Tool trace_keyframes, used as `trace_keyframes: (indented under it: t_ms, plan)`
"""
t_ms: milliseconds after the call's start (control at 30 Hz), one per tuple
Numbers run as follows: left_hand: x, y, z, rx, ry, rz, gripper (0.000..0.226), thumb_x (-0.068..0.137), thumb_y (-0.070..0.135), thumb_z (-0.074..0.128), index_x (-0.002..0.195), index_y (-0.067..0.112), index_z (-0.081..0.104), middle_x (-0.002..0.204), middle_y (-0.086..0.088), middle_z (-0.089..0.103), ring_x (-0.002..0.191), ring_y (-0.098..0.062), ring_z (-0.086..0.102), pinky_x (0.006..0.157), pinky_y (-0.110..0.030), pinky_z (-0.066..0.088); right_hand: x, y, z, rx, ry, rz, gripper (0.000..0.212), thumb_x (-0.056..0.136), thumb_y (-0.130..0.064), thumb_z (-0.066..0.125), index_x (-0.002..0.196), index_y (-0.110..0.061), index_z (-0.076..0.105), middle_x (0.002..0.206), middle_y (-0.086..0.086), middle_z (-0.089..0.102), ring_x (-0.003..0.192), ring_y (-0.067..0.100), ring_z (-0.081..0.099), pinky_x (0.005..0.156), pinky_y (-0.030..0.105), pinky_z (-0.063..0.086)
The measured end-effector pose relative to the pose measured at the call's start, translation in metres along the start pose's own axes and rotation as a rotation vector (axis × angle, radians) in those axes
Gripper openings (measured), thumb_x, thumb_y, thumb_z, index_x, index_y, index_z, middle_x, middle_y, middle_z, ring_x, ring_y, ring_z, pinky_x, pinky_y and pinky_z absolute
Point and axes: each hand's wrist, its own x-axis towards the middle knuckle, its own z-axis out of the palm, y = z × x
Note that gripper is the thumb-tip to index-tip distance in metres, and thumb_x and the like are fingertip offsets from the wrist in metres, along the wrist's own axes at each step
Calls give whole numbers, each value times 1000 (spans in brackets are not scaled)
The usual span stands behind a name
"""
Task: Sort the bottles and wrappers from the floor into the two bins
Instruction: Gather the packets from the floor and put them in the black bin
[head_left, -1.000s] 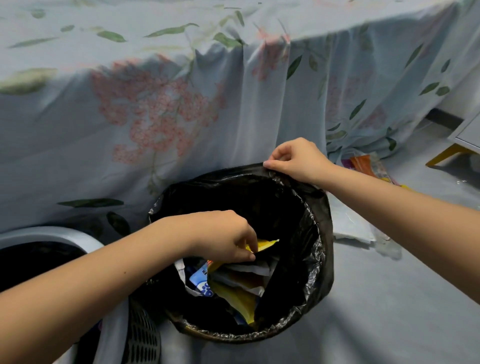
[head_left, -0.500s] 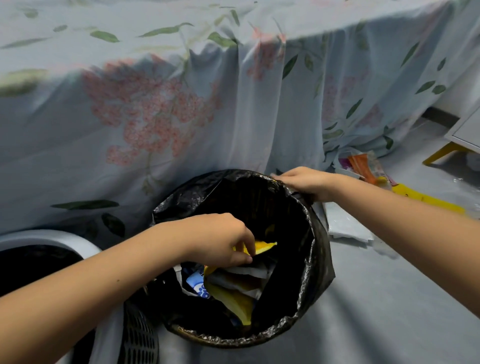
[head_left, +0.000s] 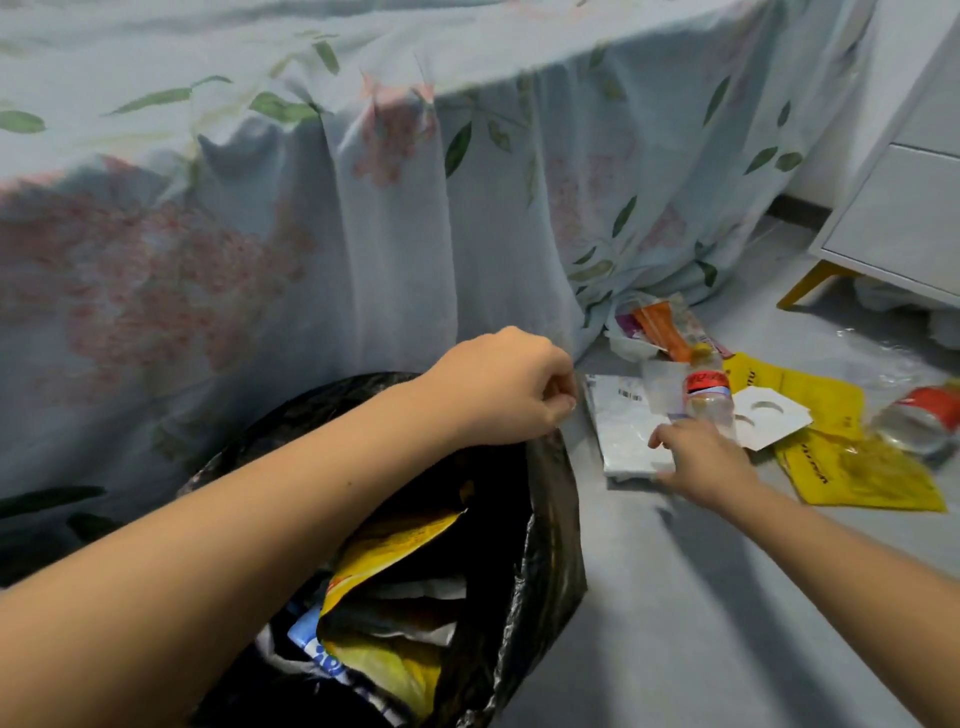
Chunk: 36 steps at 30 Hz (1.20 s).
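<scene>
Swinging off the rim, the right hand now spreads an open grip over the flat white plastic mailer at two o'clock; left hand pinches the black-lined wrapper bin, steadying it.

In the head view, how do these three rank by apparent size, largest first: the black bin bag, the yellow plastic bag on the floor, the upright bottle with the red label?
1. Black bin bag, though it is nearest the camera.
2. Yellow plastic bag.
3. Upright bottle, clearly smallest.
</scene>
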Motion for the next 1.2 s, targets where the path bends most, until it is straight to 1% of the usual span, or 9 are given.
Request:
trace_keyframes:
  t_ms: [167, 367, 433, 567, 700, 967, 1033, 1133, 1200]
  plan:
    - [3, -18, 14, 2, -72, -74, 21, 88, 42, 52, 86, 28, 67, 87, 8, 69, 89, -18, 64, 79, -38, 53, 14, -18, 24, -124, 29, -100, 78, 66, -65, 68, 130, -27, 42, 129, 0, 47, 122, 23, 42, 95, 37, 42]
    - [0, -27, 23, 93, -175, -118, 50, 94, 50, 39, 57, 16, 43, 55, 0, 46, 64, -24, 50, 53, -30, 29, 26, -19, 47, -188, -47, -58, 64, 80, -61, 58, 126, -21, 40, 128, 5, 46, 119, 26, 45, 88, 39, 43]
    - [2, -27, 23, 86, -192, -121, 51, 93, 50, 39, 54, 18, 42, 54, 0, 46, 62, -23, 50, 54, -30, 31, 30, -20, 47, -218, -48, -85, 55, 85, -55, 56, 125, -19, 41, 125, 6, 47, 117, 27, 47, 82, 38, 44]
    - [5, -28, 23, 81, -214, -120, 50, 93, 52, 39, 55, 20, 44, 54, 0, 47, 62, -21, 51, 56, -30, 35, 34, -28, 42, -382, -58, -170, 29, 96, -15, 42, 125, -12, 41, 125, 12, 52, 113, 32, 54, 84, 40, 46]
    - [3, -26, 22, 91, -216, -114, 48, 94, 51, 37, 64, 16, 51, 60, -1, 51, 66, -24, 54, 56, -30, 37, 29, -29, 35, -379, -52, -238, 25, 95, -7, 40, 120, -9, 43, 121, 14, 60, 108, 34, 60, 81, 39, 46]
    - [-13, -29, 11, -105, 67, -28, 18, 89, 43, 54, 96, 27, 61, 105, 6, 57, 102, -15, 57, 90, -39, 47, -28, -17, -59, 510, 471, -4, 14, 85, -20, 62, 93, -9, 57, 76, 11, 62, 73, 32, 57, 62, 35, 42]
    - [-18, -20, 8, -190, 162, -20, 30, 86, 42, 59, 111, 25, 60, 113, 5, 57, 107, -11, 56, 94, -36, 47, -49, -18, -86, 723, 542, 59, 10, 84, -17, 65, 90, -14, 59, 77, 4, 62, 73, 25, 57, 63, 32, 45]
    - [-27, 7, 3, -446, 247, -58, 74, 74, 51, 70, 135, 19, 45, 132, 5, 43, 113, -3, 52, 99, -28, 46, -86, -20, -121, 1159, 555, 73, 12, 85, -10, 65, 85, -22, 62, 84, -2, 67, 77, 17, 62, 71, 32, 52]
    - [-36, 29, -7, -632, 231, -111, 90, 61, 63, 72, 137, 29, 38, 136, 12, 35, 114, 8, 48, 97, -23, 48, -111, -22, -142, 1428, 480, -4, 12, 86, -9, 63, 87, -21, 64, 84, -1, 72, 80, 18, 67, 74, 36, 57]
